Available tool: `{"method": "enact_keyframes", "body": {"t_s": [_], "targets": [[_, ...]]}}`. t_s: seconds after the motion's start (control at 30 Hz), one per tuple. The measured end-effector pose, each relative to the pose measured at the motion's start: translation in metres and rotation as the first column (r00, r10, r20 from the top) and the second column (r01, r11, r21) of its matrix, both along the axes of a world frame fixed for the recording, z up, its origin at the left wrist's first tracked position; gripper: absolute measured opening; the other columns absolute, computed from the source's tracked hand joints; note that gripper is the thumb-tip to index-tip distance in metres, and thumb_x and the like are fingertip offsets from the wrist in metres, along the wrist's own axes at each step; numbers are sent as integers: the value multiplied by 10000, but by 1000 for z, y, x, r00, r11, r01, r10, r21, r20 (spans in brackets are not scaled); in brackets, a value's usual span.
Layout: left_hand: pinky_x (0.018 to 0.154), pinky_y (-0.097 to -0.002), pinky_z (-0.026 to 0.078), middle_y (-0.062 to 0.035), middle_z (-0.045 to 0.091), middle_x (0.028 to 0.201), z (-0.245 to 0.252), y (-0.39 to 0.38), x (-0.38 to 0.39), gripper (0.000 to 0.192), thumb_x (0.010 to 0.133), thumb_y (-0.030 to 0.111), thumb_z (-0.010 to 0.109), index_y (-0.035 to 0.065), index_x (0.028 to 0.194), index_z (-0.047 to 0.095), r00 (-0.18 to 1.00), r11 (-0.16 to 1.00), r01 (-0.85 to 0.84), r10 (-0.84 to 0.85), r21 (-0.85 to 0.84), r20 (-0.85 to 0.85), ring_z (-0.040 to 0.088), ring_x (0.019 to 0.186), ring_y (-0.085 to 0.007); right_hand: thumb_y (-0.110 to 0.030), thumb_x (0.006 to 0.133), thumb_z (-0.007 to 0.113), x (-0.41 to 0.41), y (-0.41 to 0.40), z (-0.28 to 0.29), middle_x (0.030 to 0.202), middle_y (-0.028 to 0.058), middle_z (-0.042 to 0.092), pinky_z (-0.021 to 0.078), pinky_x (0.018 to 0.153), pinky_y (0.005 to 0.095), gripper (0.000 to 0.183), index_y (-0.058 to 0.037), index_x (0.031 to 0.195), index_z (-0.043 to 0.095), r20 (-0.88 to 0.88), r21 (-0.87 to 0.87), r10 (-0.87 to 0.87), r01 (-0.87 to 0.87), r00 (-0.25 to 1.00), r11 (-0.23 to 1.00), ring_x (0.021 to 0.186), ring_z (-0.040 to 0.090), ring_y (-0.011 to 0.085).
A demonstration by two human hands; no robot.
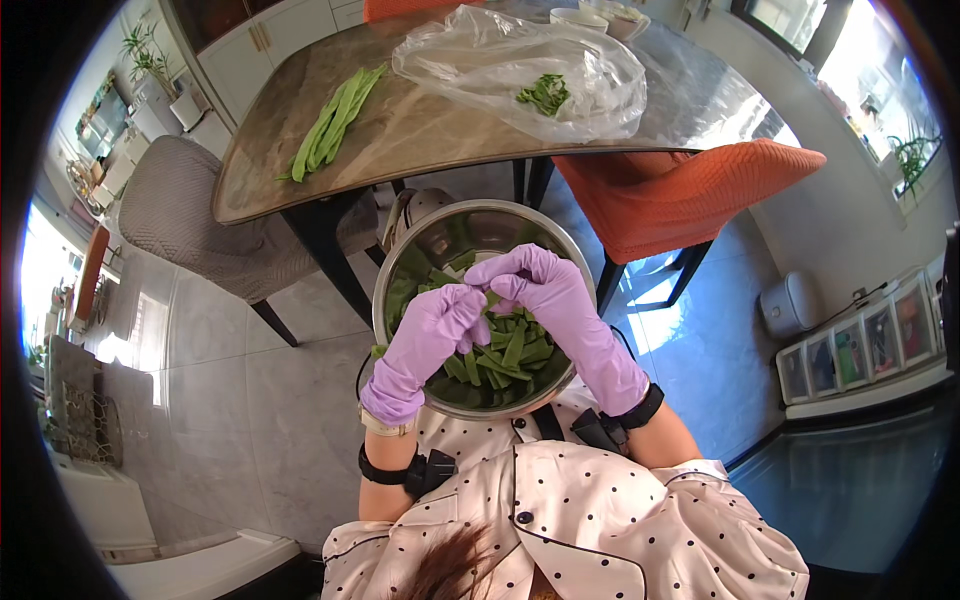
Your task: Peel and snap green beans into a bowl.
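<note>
A stainless steel bowl [578, 270] sits before me, with cut pieces of flat green beans [514, 349] heaped inside. Over it, my left hand [442, 330] and my right hand [544, 289] wear thin purple gloves and meet at the fingertips. A green bean [379, 350] passes under my left hand, its end poking out past the bowl's left rim. Some green shows between the two hands, where my right thumb and fingers pinch together; the fingers hide most of the bean.
Whole flat green beans [335, 124] lie on the stone-look table [251, 176]. Near them rests a clear plastic bag [465, 60] with green leafy bits [546, 95]. White bowls [579, 19] stand behind. A grey chair [195, 202] and an orange chair [675, 195] flank the bowl.
</note>
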State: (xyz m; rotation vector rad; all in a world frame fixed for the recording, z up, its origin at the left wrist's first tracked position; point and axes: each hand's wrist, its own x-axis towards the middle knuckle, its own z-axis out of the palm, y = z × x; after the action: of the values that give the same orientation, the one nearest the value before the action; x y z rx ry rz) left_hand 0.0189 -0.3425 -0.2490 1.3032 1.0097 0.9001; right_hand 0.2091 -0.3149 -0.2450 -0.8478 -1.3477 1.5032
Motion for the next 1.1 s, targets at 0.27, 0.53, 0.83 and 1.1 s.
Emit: {"method": "enact_keyframes", "body": {"t_s": [0.27,0.53,0.83,1.1], "targets": [[569,-241,460,-52,662,689,16,17,6,208,915,221,656,20,877,690,807,958,-23,187,286,-560,618,594,-102,-107,922,632,4,16,-23,871,70,706,514,646,270,115,-42,1018,639,545,352,-144,-70,826,934,761,663,132],[540,-219,432,6,641,662,19,26,6,161,942,124,602,24,842,680,993,993,-52,63,111,-103,551,558,-73,-92,871,629,-2,13,1,673,90,640,491,562,330,49,-49,849,622,401,542,-280,20,872,840,601,627,266],[438,-183,259,19,591,607,42,55,13,340,984,320,568,47,814,681,988,971,-146,132,189,85,391,457,-29,-112,924,575,-8,42,47,630,59,619,475,559,290,129,-8,855,608,339,382,-194,54,921,923,552,578,158],[452,-182,251,29,573,602,55,46,17,347,978,338,573,53,801,662,967,954,-224,192,197,169,379,473,-20,-128,925,580,-20,28,62,633,67,612,449,543,289,145,-4,852,596,261,410,-280,157,924,899,538,549,158]]}}
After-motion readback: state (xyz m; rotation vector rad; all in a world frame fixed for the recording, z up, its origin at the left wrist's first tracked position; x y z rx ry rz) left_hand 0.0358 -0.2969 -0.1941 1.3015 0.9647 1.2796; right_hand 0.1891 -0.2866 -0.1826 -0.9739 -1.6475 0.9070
